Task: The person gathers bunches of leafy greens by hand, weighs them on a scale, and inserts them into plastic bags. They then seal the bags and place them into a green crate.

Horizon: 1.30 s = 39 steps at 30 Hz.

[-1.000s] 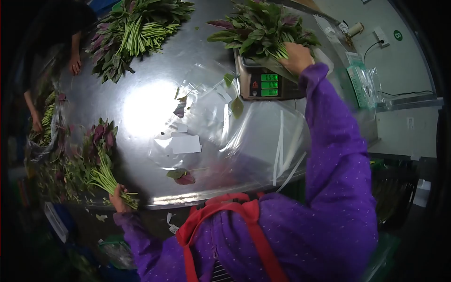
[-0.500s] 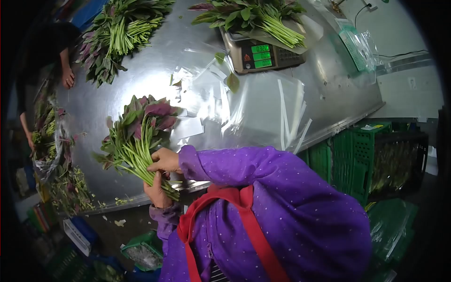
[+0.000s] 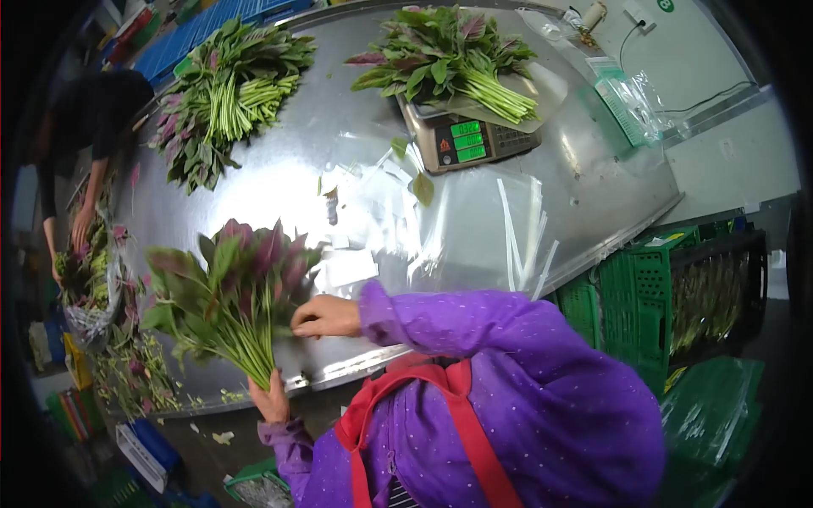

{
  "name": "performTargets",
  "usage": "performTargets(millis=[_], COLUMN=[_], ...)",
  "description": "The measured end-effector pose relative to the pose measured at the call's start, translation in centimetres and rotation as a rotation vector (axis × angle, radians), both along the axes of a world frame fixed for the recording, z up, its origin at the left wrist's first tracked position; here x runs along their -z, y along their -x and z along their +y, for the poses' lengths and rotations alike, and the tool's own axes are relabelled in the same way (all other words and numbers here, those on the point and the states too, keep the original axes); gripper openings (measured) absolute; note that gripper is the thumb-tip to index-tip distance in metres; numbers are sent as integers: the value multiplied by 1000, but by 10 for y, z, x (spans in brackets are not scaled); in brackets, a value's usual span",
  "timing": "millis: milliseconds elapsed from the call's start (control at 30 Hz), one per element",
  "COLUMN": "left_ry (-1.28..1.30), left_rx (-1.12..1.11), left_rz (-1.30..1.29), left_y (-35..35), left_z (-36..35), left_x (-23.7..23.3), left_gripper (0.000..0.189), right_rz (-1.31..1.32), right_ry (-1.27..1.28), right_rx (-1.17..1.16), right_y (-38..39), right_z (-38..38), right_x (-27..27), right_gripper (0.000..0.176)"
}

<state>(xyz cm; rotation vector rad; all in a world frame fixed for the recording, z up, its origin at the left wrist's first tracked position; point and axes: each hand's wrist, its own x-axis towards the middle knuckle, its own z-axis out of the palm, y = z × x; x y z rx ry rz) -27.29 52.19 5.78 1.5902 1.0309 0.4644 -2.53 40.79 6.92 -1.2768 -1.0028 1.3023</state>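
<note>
My left hand [image 3: 271,398] is closed round the lower stems of a bunch of amaranth greens [image 3: 241,296], with green and purple leaves fanned out over the steel table's near edge. My right hand [image 3: 328,317] is just right of the stems, apart from them. Its fingers are curled together; anything between them is too small to make out. Farther off, another amaranth bunch [image 3: 495,93] rests on a sheet on the digital scale [image 3: 474,140], which has lit green displays. A larger pile of amaranth [image 3: 237,102] lies at the far left of the table.
Clear plastic bags [image 3: 474,220] and white paper slips [image 3: 351,267] lie on the steel table [image 3: 584,195]. Green crates [image 3: 635,296] stand at the right. At the left, a co-worker's hands [image 3: 83,227] are in a plastic bag of greens [image 3: 97,288]. Trimmings litter the near left edge.
My right hand has let go of the stems and moved slightly right. My left hand has moved down and left with the bunch, whose leaves now spread wider. The co-worker's hand has moved onto the bagged greens.
</note>
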Motion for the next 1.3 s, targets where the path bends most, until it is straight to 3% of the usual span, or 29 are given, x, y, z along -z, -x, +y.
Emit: performTargets(millis=[67, 133, 233, 400, 533, 567, 667, 733, 800, 833, 867, 900, 967, 1000, 1100, 1167, 1233, 1300], left_ry=[-281, 10, 93, 21, -54, -185, -315, -739, -707, -665, -807, -476, 27, 192, 526, 645, 731, 399], left_rx=[182, 128, 166, 7, 183, 296, 313, 129, -52, -38, -11, 33, 36, 164, 427, 489, 409, 487], left_rz=[295, 219, 195, 29, 222, 544, 1134, 1594, 1574, 1345, 948, 259, 307, 249, 164, 139, 155, 278], left_y=[25, 54, 59, 44, 74, 98, 101, 27, -15, -54, -91, -111, -253, -294, -436, -500, -539, -549], left_z=[15, 27, 49, 73, 101, 124, 142, 76, 71, 61, 38, 59, -32, -43, -122, -163, -177, -181], left_x=[7, 28, 27, -22, 33, 60, 70, 4, -17, -37, -41, 6, -43, -20, -20, -48, -31, -37], left_gripper=[23, 24, 21, 20, 26, 35, 54, 78, 93, 86, 69, 56, 41, 39, 44, 55, 55, 51], right_rz=[-8, -318, -103, -127, -211, -229, -338, -773, -944, -1055, -1166, -1275, -783, -548, -394, -351, -370, -651], right_ry=[269, 62, 329, 339, 258, 207, 131, 169, 189, 211, 228, 241, 492, 606, 445, 390, 422, 455], right_rx=[47, 225, 468, 823, 1133, 1175, 1279, 1292, 1314, 1320, 1326, 1334, 1113, 981, 836, 717, 642, 637], right_y=[-31, -47, -77, -152, -238, -263, -351, -411, -475, -510, -542, -569, -607, -620, -625, -631, -629, -630], right_z=[-40, -76, -144, -233, -295, -312, -366, -391, -407, -412, -413, -412, -404, -395, -374, -367, -364, -367], right_x=[-48, 18, 2, -37, -66, -68, -62, -60, -53, -42, -28, -19, -27, -35, -34, -29, -27, -25], right_gripper=[33, 33, 34, 28, 22, 22, 24, 28, 35, 36, 38, 39, 41, 41, 31, 28, 25, 22])
